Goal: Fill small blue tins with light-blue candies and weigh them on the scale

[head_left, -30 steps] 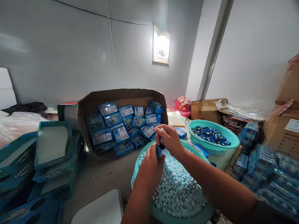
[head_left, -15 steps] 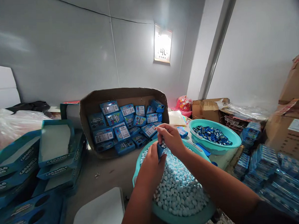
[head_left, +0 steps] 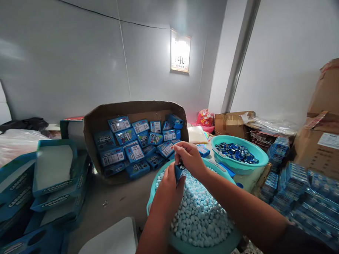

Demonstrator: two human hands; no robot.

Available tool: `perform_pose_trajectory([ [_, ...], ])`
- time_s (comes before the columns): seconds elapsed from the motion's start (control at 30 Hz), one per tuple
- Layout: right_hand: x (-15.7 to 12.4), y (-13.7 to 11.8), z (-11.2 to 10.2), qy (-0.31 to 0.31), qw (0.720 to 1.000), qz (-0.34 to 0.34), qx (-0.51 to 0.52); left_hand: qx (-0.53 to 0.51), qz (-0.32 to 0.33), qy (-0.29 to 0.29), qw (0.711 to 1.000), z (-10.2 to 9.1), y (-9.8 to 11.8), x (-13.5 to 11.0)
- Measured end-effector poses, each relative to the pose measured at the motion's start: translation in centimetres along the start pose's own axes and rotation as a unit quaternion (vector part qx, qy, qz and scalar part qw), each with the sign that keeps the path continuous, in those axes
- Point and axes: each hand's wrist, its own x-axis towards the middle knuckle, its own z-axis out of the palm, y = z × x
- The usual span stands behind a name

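Note:
Over a teal basin (head_left: 153, 196) heaped with pale blue candies (head_left: 199, 216), my left hand (head_left: 168, 188) is closed round a small blue box (head_left: 178, 172). My right hand (head_left: 188, 157) is closed at the box's top, fingers pinched; what they pinch is too small to name. Behind the hands, a tilted cardboard box (head_left: 102, 114) holds several small blue boxes (head_left: 133, 145).
A second teal basin (head_left: 259, 161) with dark blue caps (head_left: 235, 152) stands at the right. Blue display trays (head_left: 54, 171) are stacked at the left, wrapped blue packs (head_left: 302, 185) at the right. Brown cartons (head_left: 329, 129) rise at the far right. A white stool top (head_left: 109, 244) is near me.
Both hands stay over the candy basin holding the small blue box; they shifted only slightly. The view swung a little.

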Motion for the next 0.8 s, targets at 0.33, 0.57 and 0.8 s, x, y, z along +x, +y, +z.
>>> perform_pose_trajectory([
  [0.33, -0.09, 0.07, 0.11, 0.014, 1.0, -0.009, -0.004, 0.004, 0.003, -0.009, 1.0, 0.15, -0.67, 0.22],
  [0.57, -0.05, -0.13, -0.06, 0.013, 1.0, -0.001, 0.006, 0.005, 0.007, -0.006, 1.0, 0.31, -0.73, 0.29],
  [0.8, -0.02, -0.01, -0.43, -0.006, 0.997, 0.024, 0.075, 0.004, 0.008, -0.01, 1.0, 0.38, -0.58, 0.23],
])
